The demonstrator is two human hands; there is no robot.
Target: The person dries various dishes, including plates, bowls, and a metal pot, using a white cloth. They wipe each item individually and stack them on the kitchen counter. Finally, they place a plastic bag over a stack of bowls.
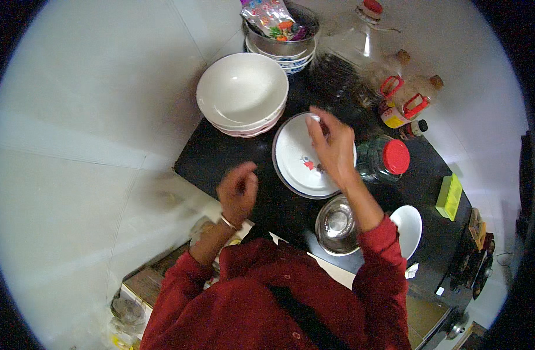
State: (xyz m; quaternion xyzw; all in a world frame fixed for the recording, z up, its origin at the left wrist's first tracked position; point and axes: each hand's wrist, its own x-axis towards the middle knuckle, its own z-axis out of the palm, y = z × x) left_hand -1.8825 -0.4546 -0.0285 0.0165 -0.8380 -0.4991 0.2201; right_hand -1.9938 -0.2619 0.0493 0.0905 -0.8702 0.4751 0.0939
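Above the right part of a white enamel plate or lid [293, 162] with a dark rim and a red flower print is my right hand [333, 144], its thumb and forefinger apart. Whether it touches the plate cannot be told. My left hand [238, 192], slightly blurred and with curled fingers, is over the near edge of the black countertop [267, 197]; nothing shows in it. Large white bowls [243, 89] stand stacked beyond it. Close to my right forearm lies a stainless steel bowl [337, 221], partly hidden by the sleeve.
A red-lidded glass jar [377, 159] stands right of the plate. Large plastic bottles [346, 57] line the back. Patterned bowls [289, 63] hold a metal pan [272, 43] with a plastic packet. A white bowl [407, 232] and green container [449, 197] are to the right.
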